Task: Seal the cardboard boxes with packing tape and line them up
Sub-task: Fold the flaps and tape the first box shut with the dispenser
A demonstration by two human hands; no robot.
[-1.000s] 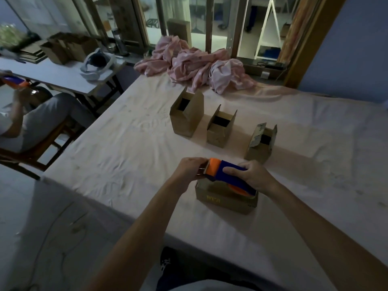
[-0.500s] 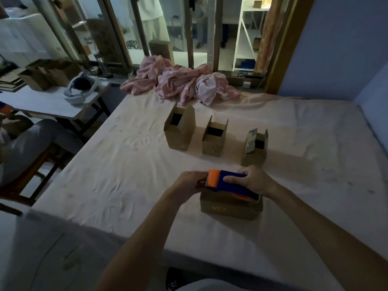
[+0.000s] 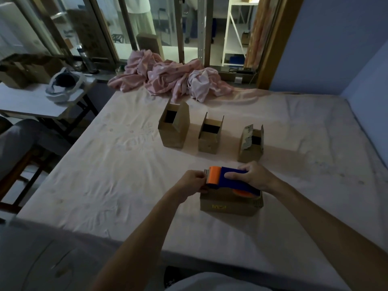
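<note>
**Fingers on the dispenser over the near box**

The fingers (image 3: 235, 175) of the right hand (image 3: 255, 178) are curled round the blue body of the tape dispenser (image 3: 231, 171) and grip it from above. The fingers (image 3: 202, 175) of the left hand (image 3: 190, 182) are bent and pinched at the orange front end of the same tape dispenser. We cannot tell whether a strip of tape lies between them.

The tape dispenser lies along the top of the near box (image 3: 228, 205), its orange end over the box's left end. This box sits on the bed (image 3: 126, 164), close to the near edge and slightly right of the middle. Its top is largely hidden by the tool and both hands, so we cannot confirm the state of its flaps.

Three open boxes (image 3: 210, 138) stand in a row farther back, toward the middle of the bed, apart from one another, with flaps raised. We note a crumpled pink cloth (image 3: 168, 79) heaped at the far edge.
</note>
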